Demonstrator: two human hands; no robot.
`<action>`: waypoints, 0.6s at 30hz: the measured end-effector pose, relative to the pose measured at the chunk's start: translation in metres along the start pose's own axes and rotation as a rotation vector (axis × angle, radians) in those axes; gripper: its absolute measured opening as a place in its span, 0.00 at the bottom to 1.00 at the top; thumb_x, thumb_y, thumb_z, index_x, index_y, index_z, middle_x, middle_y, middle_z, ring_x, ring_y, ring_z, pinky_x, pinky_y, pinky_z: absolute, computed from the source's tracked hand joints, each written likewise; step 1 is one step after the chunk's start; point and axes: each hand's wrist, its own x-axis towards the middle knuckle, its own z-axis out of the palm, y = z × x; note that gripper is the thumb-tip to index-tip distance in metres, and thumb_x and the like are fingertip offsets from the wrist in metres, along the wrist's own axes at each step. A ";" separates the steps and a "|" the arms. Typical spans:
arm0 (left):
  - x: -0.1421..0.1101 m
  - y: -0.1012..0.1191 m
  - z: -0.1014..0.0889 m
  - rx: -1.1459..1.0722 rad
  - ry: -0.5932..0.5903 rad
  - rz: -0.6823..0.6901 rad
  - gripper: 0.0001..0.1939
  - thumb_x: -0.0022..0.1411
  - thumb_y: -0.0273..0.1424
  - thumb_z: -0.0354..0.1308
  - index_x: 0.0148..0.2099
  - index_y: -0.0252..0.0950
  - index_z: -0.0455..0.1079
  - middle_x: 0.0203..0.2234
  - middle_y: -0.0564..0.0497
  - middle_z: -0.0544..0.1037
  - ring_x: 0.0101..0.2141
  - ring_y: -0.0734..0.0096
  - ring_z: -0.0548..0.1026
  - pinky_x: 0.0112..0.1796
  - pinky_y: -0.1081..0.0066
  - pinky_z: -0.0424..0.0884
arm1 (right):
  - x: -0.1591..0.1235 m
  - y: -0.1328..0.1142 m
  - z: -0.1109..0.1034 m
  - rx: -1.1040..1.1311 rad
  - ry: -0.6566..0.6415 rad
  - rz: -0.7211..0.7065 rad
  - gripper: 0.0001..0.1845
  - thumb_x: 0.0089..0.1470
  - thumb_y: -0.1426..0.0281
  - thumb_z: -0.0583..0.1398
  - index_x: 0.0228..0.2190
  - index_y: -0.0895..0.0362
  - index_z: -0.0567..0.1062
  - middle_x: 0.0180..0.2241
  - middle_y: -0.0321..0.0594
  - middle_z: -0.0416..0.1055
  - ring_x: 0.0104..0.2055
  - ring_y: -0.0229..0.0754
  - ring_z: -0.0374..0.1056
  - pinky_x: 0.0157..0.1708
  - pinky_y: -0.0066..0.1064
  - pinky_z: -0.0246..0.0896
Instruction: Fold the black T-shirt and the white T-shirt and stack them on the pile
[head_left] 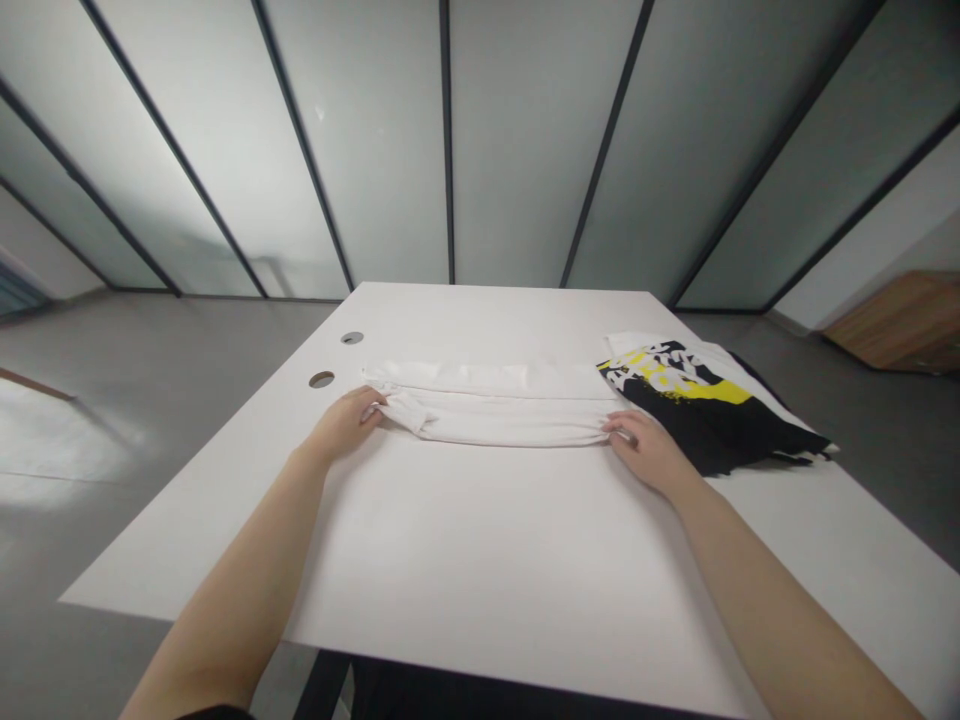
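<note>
Long, folded white cloth [517, 430] runs nine-to-three o'clock across the white tabletop [480, 560], its ends pinched between fingers [624, 419]: left hand [346, 423] at nine, right hand [649, 453] at three, neither nearer.

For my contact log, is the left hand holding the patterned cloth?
No, the left hand holds the white cloth at its left end.

Backed by a row of frosted panels [517, 140] with dark uprights [448, 140], brightest at left, and set on a grey floor [210, 350]; furnished with a white table [517, 570] pierced by two round holes [322, 380] and, beside a white wall [862, 265] at far right, a brown wooden piece [904, 320], possibly a cabinet
</note>
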 end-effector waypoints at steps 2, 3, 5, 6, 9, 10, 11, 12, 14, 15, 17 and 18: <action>0.000 0.003 -0.005 -0.050 0.036 -0.017 0.14 0.66 0.36 0.51 0.45 0.38 0.76 0.42 0.44 0.83 0.42 0.58 0.80 0.45 0.63 0.74 | 0.001 -0.004 -0.004 0.039 0.048 0.016 0.12 0.62 0.62 0.58 0.37 0.52 0.81 0.45 0.47 0.79 0.50 0.53 0.75 0.50 0.43 0.72; -0.001 0.004 -0.007 -0.080 0.045 -0.033 0.14 0.67 0.37 0.51 0.44 0.38 0.76 0.39 0.45 0.82 0.39 0.59 0.79 0.42 0.65 0.74 | 0.002 -0.007 -0.006 0.061 0.068 0.027 0.13 0.63 0.61 0.58 0.37 0.52 0.81 0.45 0.47 0.79 0.49 0.52 0.75 0.48 0.42 0.72; -0.002 0.005 -0.012 -0.154 0.041 -0.068 0.14 0.66 0.38 0.52 0.41 0.37 0.76 0.34 0.48 0.81 0.35 0.62 0.77 0.36 0.68 0.71 | 0.002 -0.011 -0.011 0.109 0.100 0.062 0.14 0.63 0.60 0.57 0.38 0.52 0.81 0.44 0.47 0.79 0.48 0.52 0.75 0.45 0.40 0.72; -0.003 0.005 -0.014 -0.198 0.022 -0.077 0.14 0.65 0.39 0.53 0.39 0.37 0.76 0.32 0.49 0.80 0.34 0.64 0.76 0.35 0.70 0.69 | 0.001 -0.012 -0.014 0.134 0.112 0.086 0.14 0.63 0.59 0.58 0.38 0.52 0.81 0.44 0.47 0.79 0.48 0.52 0.75 0.43 0.39 0.71; -0.005 0.001 -0.020 -0.348 -0.110 -0.078 0.14 0.61 0.39 0.56 0.33 0.36 0.75 0.25 0.52 0.75 0.29 0.68 0.71 0.31 0.72 0.64 | -0.001 -0.015 -0.022 0.219 0.111 0.155 0.13 0.62 0.59 0.59 0.38 0.52 0.80 0.45 0.46 0.80 0.49 0.53 0.75 0.42 0.38 0.70; -0.006 -0.001 -0.021 -0.396 -0.178 -0.086 0.13 0.60 0.39 0.57 0.31 0.35 0.75 0.22 0.53 0.73 0.27 0.70 0.69 0.29 0.73 0.62 | -0.002 -0.016 -0.025 0.245 0.091 0.171 0.13 0.61 0.59 0.59 0.37 0.52 0.80 0.44 0.45 0.80 0.49 0.52 0.75 0.43 0.38 0.69; -0.007 -0.001 -0.023 -0.441 -0.250 -0.102 0.13 0.58 0.39 0.57 0.30 0.35 0.75 0.21 0.54 0.70 0.25 0.72 0.67 0.28 0.73 0.60 | -0.003 -0.017 -0.028 0.266 0.062 0.184 0.12 0.59 0.60 0.58 0.35 0.52 0.79 0.41 0.43 0.80 0.47 0.52 0.75 0.43 0.37 0.68; -0.008 -0.002 -0.025 -0.480 -0.323 -0.124 0.12 0.57 0.39 0.58 0.29 0.35 0.75 0.19 0.55 0.68 0.24 0.73 0.64 0.26 0.73 0.58 | -0.004 -0.017 -0.031 0.277 0.023 0.196 0.11 0.58 0.60 0.58 0.32 0.52 0.78 0.37 0.41 0.80 0.43 0.50 0.74 0.42 0.37 0.67; -0.009 -0.001 -0.029 -0.528 -0.456 -0.171 0.11 0.55 0.38 0.59 0.28 0.36 0.75 0.18 0.56 0.65 0.22 0.75 0.60 0.25 0.73 0.54 | -0.004 -0.019 -0.035 0.278 -0.079 0.222 0.11 0.54 0.61 0.57 0.27 0.52 0.76 0.28 0.38 0.75 0.34 0.47 0.70 0.36 0.35 0.63; -0.010 0.000 -0.030 -0.541 -0.510 -0.192 0.10 0.53 0.37 0.59 0.27 0.36 0.75 0.17 0.56 0.63 0.22 0.75 0.59 0.24 0.73 0.53 | -0.004 -0.019 -0.037 0.274 -0.138 0.238 0.11 0.52 0.61 0.57 0.25 0.52 0.74 0.25 0.36 0.71 0.31 0.45 0.67 0.33 0.35 0.61; -0.011 0.003 -0.034 -0.557 -0.605 -0.225 0.09 0.50 0.36 0.59 0.24 0.37 0.72 0.17 0.56 0.61 0.21 0.75 0.58 0.23 0.72 0.51 | -0.003 -0.020 -0.040 0.270 -0.260 0.282 0.11 0.50 0.60 0.57 0.23 0.52 0.72 0.20 0.34 0.64 0.26 0.43 0.60 0.28 0.33 0.55; -0.012 0.005 -0.036 -0.560 -0.650 -0.239 0.09 0.49 0.36 0.59 0.23 0.38 0.71 0.17 0.55 0.60 0.21 0.75 0.57 0.23 0.72 0.51 | -0.003 -0.020 -0.041 0.274 -0.308 0.304 0.11 0.49 0.59 0.57 0.23 0.52 0.72 0.20 0.33 0.62 0.25 0.42 0.58 0.27 0.33 0.54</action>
